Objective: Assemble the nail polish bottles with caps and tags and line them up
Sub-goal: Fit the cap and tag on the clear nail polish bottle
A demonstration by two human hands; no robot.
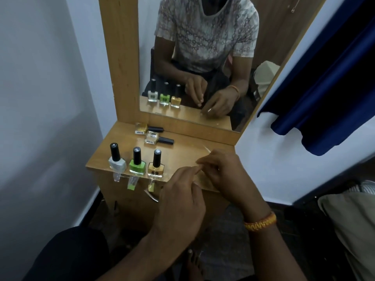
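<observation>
A big mirror (203, 57) stands at the back of a small wooden table (182, 153), and a dark blue curtain (324, 98) hangs on the right. In the mirror you can see a person in a patterned shirt. The left hand (180, 201) and the right hand (223, 175) meet over the front right part of the table. Their fingertips are pressed close together, and they seem to pinch a small clear thing (199, 169), but it is too blurry to tell what it is. The right wrist wears an orange thread band (260, 221). Along the front edge of the table, 3 bottles stand in a row with black caps on: a white bottle (117, 162), a green bottle (137, 164) just beside it, and a yellow bottle (155, 166) nearest the hands. A little clear tag hangs down over the table edge below each one: the white tag (117, 177), the green tag (132, 183) and the yellow tag (151, 185). Near the mirror, 2 more bottles lie on their sides: a golden bottle (142, 127) and a clear bottle (152, 137).
</observation>
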